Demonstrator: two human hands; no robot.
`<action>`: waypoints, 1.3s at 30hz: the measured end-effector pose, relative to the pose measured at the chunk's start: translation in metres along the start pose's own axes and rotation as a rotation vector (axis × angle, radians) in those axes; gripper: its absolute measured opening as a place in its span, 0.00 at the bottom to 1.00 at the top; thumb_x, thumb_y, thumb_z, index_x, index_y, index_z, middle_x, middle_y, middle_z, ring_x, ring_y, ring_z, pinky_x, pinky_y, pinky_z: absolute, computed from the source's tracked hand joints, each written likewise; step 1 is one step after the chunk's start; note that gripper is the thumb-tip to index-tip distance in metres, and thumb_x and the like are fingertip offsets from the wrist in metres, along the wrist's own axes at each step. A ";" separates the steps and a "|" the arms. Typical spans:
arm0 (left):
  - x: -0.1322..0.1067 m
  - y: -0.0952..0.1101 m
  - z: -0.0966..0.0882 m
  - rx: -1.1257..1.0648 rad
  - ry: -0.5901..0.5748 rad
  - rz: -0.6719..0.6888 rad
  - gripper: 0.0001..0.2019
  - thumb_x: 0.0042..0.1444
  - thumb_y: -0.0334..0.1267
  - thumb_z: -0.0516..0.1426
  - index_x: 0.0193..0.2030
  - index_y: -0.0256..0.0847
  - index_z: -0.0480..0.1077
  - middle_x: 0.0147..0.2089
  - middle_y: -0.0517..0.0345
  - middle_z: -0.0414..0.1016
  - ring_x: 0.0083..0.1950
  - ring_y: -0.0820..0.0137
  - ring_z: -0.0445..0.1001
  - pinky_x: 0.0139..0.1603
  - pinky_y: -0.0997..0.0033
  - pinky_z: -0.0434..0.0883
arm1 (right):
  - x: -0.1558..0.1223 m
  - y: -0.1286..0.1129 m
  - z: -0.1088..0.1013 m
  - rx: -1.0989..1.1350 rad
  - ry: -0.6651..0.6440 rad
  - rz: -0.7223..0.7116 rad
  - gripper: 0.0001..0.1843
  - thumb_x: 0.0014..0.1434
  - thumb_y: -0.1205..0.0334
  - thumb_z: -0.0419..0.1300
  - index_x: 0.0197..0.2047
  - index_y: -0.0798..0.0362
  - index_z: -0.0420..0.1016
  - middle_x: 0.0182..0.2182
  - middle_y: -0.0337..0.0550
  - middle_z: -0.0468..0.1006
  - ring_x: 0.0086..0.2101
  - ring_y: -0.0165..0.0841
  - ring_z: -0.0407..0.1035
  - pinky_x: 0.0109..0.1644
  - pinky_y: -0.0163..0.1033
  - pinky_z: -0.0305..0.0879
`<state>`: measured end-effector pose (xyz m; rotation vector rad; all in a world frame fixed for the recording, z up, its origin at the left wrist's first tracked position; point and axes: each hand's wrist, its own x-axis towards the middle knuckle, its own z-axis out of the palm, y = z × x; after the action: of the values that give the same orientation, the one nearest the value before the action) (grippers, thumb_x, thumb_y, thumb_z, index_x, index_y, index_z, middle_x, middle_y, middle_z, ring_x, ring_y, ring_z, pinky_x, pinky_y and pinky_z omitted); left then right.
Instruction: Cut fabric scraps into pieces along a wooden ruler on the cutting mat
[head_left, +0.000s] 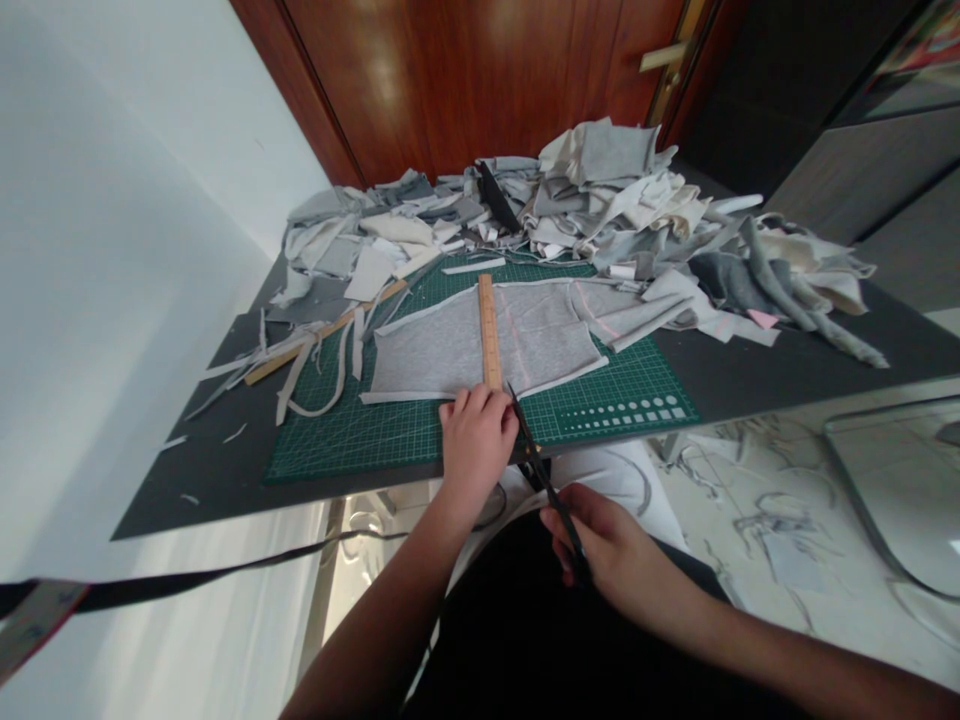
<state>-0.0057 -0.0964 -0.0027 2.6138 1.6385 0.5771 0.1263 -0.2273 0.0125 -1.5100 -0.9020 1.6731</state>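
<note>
A light grey piece of knit fabric with pink lines lies on a green cutting mat. Across it runs a wooden ruler. My left hand is at the fabric's near edge, over the lower end of the ruler, its fingers together and pressed on the cloth there. In my right hand is a pair of black scissors, gripped by the handles in front of my lap. The blade tips point up at the fabric edge, just right of my left fingers.
Heaped grey and cream fabric scraps line the back of the dark table. A longer wooden strip and narrow offcuts lie at left. Beyond stands a wooden door. More offcuts litter the floor at right.
</note>
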 end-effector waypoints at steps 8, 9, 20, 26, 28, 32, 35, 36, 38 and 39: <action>0.000 0.001 -0.002 -0.005 -0.017 -0.004 0.05 0.65 0.35 0.56 0.42 0.45 0.74 0.44 0.54 0.75 0.50 0.57 0.70 0.46 0.56 0.62 | 0.005 -0.010 0.003 0.048 0.006 0.022 0.32 0.50 0.28 0.62 0.32 0.50 0.63 0.20 0.30 0.67 0.19 0.26 0.63 0.25 0.34 0.61; 0.000 0.001 -0.002 -0.010 -0.019 -0.007 0.05 0.65 0.35 0.56 0.42 0.45 0.74 0.44 0.55 0.75 0.50 0.57 0.70 0.46 0.56 0.62 | 0.006 -0.011 0.003 0.060 0.009 0.029 0.32 0.50 0.28 0.63 0.32 0.50 0.63 0.20 0.30 0.67 0.20 0.26 0.63 0.26 0.34 0.61; 0.004 0.000 -0.004 -0.066 -0.052 -0.018 0.06 0.66 0.34 0.55 0.41 0.44 0.74 0.44 0.53 0.74 0.50 0.59 0.72 0.47 0.59 0.66 | 0.010 -0.011 0.002 0.072 0.026 0.046 0.31 0.49 0.30 0.64 0.32 0.50 0.62 0.19 0.30 0.66 0.20 0.25 0.62 0.26 0.33 0.61; 0.003 0.000 -0.004 -0.060 -0.058 -0.018 0.06 0.66 0.34 0.55 0.41 0.44 0.74 0.44 0.54 0.74 0.50 0.59 0.72 0.46 0.59 0.66 | 0.011 -0.018 0.002 0.054 0.033 0.055 0.30 0.51 0.31 0.63 0.33 0.50 0.63 0.20 0.31 0.67 0.21 0.27 0.63 0.27 0.34 0.62; 0.003 0.000 -0.005 -0.057 -0.061 -0.016 0.06 0.66 0.34 0.55 0.40 0.44 0.74 0.44 0.54 0.74 0.50 0.60 0.72 0.46 0.60 0.66 | 0.013 -0.018 0.002 0.054 0.028 0.050 0.29 0.52 0.31 0.62 0.34 0.50 0.63 0.20 0.31 0.67 0.21 0.27 0.63 0.27 0.35 0.61; 0.004 0.001 -0.005 -0.059 -0.072 -0.022 0.07 0.66 0.34 0.55 0.41 0.44 0.74 0.44 0.53 0.74 0.50 0.60 0.72 0.47 0.60 0.66 | 0.018 -0.014 0.002 0.076 0.018 0.011 0.28 0.53 0.32 0.61 0.34 0.50 0.63 0.20 0.30 0.65 0.20 0.27 0.61 0.26 0.35 0.61; 0.004 0.001 -0.005 -0.068 -0.069 -0.026 0.07 0.66 0.33 0.55 0.41 0.44 0.74 0.44 0.53 0.74 0.49 0.60 0.73 0.47 0.60 0.66 | 0.021 -0.012 0.002 0.079 0.013 -0.008 0.26 0.55 0.34 0.61 0.35 0.49 0.63 0.20 0.30 0.65 0.20 0.27 0.61 0.26 0.35 0.60; 0.004 0.001 -0.005 -0.072 -0.068 -0.029 0.07 0.66 0.33 0.55 0.41 0.44 0.74 0.44 0.53 0.74 0.49 0.60 0.73 0.47 0.60 0.66 | 0.021 -0.011 0.002 0.073 0.014 -0.011 0.26 0.55 0.34 0.60 0.35 0.49 0.63 0.21 0.30 0.65 0.20 0.27 0.61 0.26 0.35 0.61; 0.004 0.001 -0.005 -0.081 -0.066 -0.031 0.07 0.66 0.33 0.55 0.40 0.44 0.74 0.44 0.54 0.74 0.49 0.60 0.72 0.47 0.60 0.66 | 0.022 -0.012 0.002 0.058 0.016 -0.018 0.25 0.55 0.35 0.60 0.34 0.49 0.62 0.21 0.31 0.66 0.21 0.27 0.61 0.27 0.35 0.61; 0.004 0.000 -0.005 -0.084 -0.064 -0.032 0.07 0.66 0.33 0.55 0.40 0.44 0.74 0.44 0.54 0.74 0.49 0.60 0.72 0.47 0.60 0.66 | 0.023 -0.012 0.001 0.053 0.015 -0.022 0.25 0.56 0.35 0.60 0.34 0.49 0.63 0.21 0.31 0.66 0.21 0.27 0.62 0.27 0.35 0.61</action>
<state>-0.0057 -0.0943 0.0031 2.5151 1.5981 0.5425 0.1238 -0.2018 0.0114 -1.4704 -0.8572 1.6544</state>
